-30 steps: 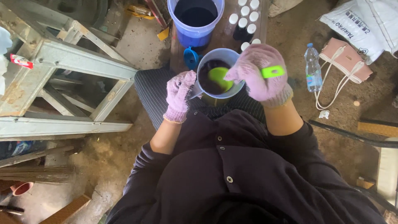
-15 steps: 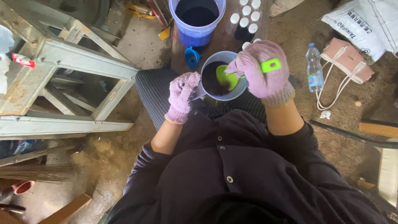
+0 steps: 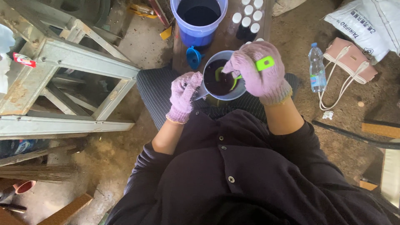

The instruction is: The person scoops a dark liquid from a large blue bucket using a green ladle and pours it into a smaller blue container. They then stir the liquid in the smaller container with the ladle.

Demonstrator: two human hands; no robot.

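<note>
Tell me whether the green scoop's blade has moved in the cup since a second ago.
Yes. The green scoop has sunk deeper into the dark liquid, against the cup rim; less blade shows.

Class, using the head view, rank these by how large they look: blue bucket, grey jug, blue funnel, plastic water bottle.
1. blue bucket
2. grey jug, nearer the camera, so close to the bucket
3. plastic water bottle
4. blue funnel

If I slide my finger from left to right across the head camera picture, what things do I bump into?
Metal frame → left hand in a pink glove → jug of dark liquid → right hand holding a green-handled tool → clear water bottle → pink bag.
</note>
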